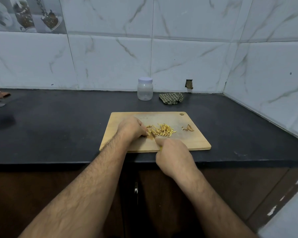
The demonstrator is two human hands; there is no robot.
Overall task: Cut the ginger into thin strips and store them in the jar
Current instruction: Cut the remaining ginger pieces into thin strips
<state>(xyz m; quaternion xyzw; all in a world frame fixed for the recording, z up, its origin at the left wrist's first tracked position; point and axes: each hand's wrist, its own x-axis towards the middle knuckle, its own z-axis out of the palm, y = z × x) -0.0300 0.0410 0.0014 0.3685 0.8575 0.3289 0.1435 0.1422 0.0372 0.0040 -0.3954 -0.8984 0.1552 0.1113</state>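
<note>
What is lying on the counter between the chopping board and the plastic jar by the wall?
Nothing: in the head view, only bare dark counter separates the chopping board from the jar. The crumpled cloth sits off to the jar's right.

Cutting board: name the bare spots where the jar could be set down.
Free: the cutting board's left strip beside the left hand, and its far edge toward the jar. Crowded: the middle, with ginger strips, knife and right hand; scraps sit right.
</note>
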